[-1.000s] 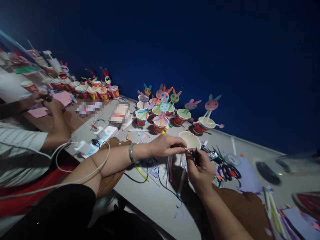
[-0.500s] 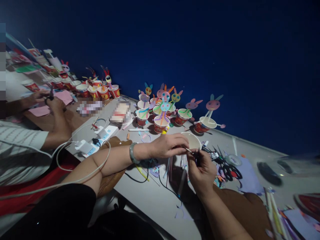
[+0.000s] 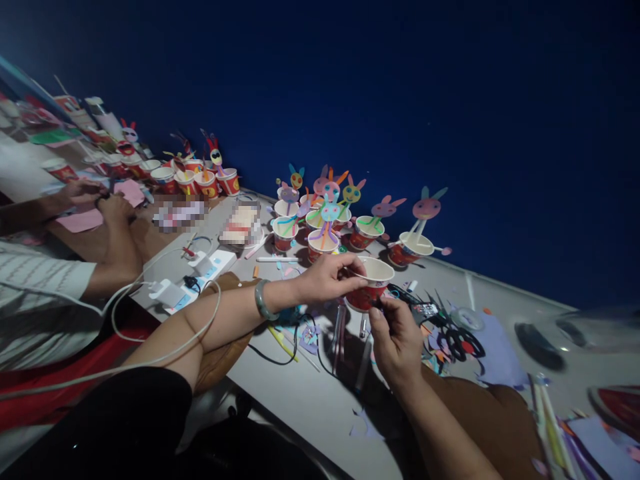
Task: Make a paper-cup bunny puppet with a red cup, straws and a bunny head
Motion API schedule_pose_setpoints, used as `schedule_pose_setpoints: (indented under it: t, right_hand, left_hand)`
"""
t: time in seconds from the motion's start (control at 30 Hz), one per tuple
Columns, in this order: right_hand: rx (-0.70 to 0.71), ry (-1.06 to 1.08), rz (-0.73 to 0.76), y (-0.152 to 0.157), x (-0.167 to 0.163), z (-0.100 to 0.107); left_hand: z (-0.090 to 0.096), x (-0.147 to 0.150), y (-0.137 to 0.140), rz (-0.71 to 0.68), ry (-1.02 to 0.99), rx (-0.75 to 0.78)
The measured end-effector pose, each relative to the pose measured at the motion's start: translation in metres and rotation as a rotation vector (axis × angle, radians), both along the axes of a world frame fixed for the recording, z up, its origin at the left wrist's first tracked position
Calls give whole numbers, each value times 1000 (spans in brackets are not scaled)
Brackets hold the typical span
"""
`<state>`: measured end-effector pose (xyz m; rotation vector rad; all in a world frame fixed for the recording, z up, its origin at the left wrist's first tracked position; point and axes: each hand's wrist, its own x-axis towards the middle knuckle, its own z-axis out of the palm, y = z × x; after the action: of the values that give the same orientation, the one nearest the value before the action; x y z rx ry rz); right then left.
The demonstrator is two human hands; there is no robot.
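My left hand (image 3: 330, 277) is closed at the near-left rim of a red and white paper cup (image 3: 367, 298), thumb outside and fingers curled over the edge. The cup's white inside faces up. Just below it, my right hand (image 3: 401, 340) pinches a small dark thing between thumb and forefinger, too hidden to name. Behind the cup stand several similar cups with paper rabbit heads on coloured straws, among them a light blue rabbit (image 3: 331, 210) and a pink one with green ears (image 3: 427, 205).
Black-handled scissors (image 3: 463, 341) and a tape roll (image 3: 469, 319) lie on the right. A power strip (image 3: 207, 272) with cables crosses the left side. Another person's hands (image 3: 107, 200) hold something dark near pink paper (image 3: 80, 221). Paper scraps and straws surround my hands.
My left hand has shifted slightly left and up and now grips the cup's rim, the cup having come nearer. A thin pale piece between my hands no longer shows. My right hand moved slightly left.
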<state>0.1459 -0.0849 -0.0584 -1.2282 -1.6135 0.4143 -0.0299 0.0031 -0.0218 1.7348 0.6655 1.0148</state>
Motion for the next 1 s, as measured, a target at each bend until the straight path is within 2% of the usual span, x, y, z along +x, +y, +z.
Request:
schedule_pose_setpoints:
  t: [0.43, 0.83, 1.0]
  right_hand:
    - [-73, -102, -31, -1, -5, 13]
    - [-65, -96, -41, 0, -5, 11]
    - [-64, -95, -33, 0, -6, 11]
  left_hand:
    - [2, 0, -2, -22, 38, 83]
    - [5, -1, -5, -4, 77, 88]
    - [4, -2, -6, 19, 108, 136]
